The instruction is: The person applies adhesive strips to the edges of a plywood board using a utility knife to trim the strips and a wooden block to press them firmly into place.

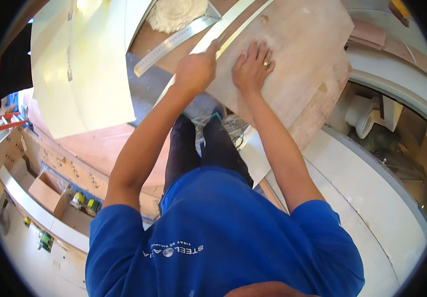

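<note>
My left hand [196,72] is closed in a fist round a thin, dark-tipped tool [222,37], mostly hidden by the fingers. It is over a long pale strip [233,19] that runs away from me along the left edge of a brownish board [302,44]. On that board my right hand [254,68] lies flat with its fingers spread, a ring on one of them. Left of the strip, a metal carpenter's square [169,48] rests on a brown surface, its corner near a mound of beige putty [176,14].
A large cream sheet [87,69] stands to the left. Lower left are wooden compartments [45,190] holding green-and-yellow items [92,205], with a red ladder [3,122] beyond. A curved white panel [357,193] extends on the right, beside a white round fixture [360,116].
</note>
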### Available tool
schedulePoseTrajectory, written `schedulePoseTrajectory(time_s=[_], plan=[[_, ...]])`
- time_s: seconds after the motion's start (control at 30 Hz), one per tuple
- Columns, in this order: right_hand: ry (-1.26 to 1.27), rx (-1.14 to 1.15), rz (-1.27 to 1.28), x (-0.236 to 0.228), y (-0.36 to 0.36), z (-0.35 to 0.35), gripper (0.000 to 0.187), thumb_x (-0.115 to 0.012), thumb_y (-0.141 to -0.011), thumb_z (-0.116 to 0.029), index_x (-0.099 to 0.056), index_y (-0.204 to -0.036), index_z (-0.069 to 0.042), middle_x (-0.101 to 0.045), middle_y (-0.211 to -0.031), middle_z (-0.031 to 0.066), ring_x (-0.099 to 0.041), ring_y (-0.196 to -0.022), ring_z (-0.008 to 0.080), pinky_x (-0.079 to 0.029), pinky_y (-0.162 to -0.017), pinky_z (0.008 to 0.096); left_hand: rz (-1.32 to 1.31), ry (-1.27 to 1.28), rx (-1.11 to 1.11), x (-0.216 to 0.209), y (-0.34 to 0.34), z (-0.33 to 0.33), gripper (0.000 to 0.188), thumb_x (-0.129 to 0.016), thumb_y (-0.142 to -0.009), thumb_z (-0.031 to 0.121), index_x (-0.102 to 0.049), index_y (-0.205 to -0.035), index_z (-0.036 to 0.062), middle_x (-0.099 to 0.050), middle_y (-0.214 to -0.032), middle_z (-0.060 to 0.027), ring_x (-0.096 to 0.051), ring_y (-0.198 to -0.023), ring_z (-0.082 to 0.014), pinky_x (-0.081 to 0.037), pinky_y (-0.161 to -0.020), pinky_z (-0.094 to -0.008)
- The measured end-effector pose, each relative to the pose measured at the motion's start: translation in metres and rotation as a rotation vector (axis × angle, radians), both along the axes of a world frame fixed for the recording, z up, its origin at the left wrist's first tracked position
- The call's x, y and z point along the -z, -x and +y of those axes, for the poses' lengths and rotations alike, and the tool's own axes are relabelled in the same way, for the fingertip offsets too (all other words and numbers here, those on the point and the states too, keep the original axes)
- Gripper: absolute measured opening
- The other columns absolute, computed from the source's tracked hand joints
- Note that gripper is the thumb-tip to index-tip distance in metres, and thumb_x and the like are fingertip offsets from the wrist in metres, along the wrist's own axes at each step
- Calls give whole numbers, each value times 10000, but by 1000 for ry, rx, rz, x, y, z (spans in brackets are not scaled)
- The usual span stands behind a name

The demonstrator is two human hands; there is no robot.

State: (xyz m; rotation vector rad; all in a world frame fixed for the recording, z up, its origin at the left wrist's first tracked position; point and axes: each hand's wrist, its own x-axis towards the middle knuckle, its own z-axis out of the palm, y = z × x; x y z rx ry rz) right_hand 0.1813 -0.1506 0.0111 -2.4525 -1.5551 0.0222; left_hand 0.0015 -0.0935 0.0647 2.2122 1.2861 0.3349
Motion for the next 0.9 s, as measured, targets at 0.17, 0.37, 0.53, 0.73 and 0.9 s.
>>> schedulePoseTrajectory(time_s=[0.17,0.37,0.53,0.73,0.9], plan=[[-24,-6,-12,-6,1,3,561,-426,-1034,-312,-473,-1527,-49,-304,-1661,234,-222,-1537,486,-142,-1193,682,-82,-64,102,29,-86,74,498,-551,-928,126,-509,-1413,17,-724,-788,-214,-720,-727,-414,-561,-644,-532],[-25,-1,0,-6,-1,-1,566,-453,-1017,-304,-476,-1523,-52,-313,-1653,236,-240,-1523,494,-155,-1184,693,-71,-127,140,26,-150,115,477,-555,-911,101,-530,-1377,3,-740,-871,-230,-740,-809,-408,-580,-699,-523],[-20,14,10,-13,-1,1,570,-483,-1004,-276,-461,-1527,-51,-317,-1649,227,-246,-1521,482,-156,-1182,687,-62,-178,157,23,-189,137,461,-552,-917,101,-550,-1367,0,-740,-878,-235,-743,-845,-403,-582,-740,-517],[-14,19,10,-18,-2,0,570,-470,-1008,-286,-457,-1527,-50,-312,-1647,221,-254,-1519,478,-166,-1180,686,0,-73,175,15,-222,164,405,-492,-962,103,-568,-1346,-3,-748,-887,-224,-744,-866,-409,-583,-764,-513],[23,27,16,-16,-3,0,589,-468,-1007,-308,-444,-1539,-56,-282,-1666,204,-220,-1537,467,-160,-1188,687,98,-85,185,10,-255,183,348,-436,-999,117,-608,-1278,2,-746,-956,-244,-741,-909,-415,-579,-809,-522]])
